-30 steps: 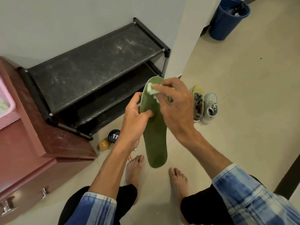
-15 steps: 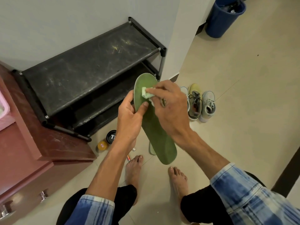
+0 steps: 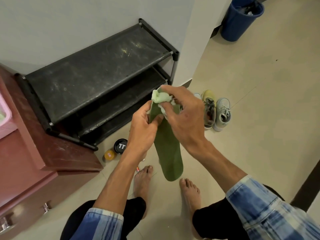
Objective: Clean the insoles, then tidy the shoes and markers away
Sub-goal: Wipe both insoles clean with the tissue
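Head view: holding insole (image 3: 168, 153) above bare feet (image 3: 142, 179) in left hand (image 3: 142, 129), fingers clamped on its edge; pressing pale cloth (image 3: 160, 98) onto insole's top end with right hand (image 3: 185, 122), fingers pinching cloth. Beyond, on floor (image 3: 259, 118) near rack (image 3: 97, 75): shoes (image 3: 216, 111).

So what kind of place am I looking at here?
Probably a home entryway or hallway: a black shoe rack, sneakers on the tiled floor, and a blue bin.

black round lid (image 3: 121, 146) on floor | white text "TT"
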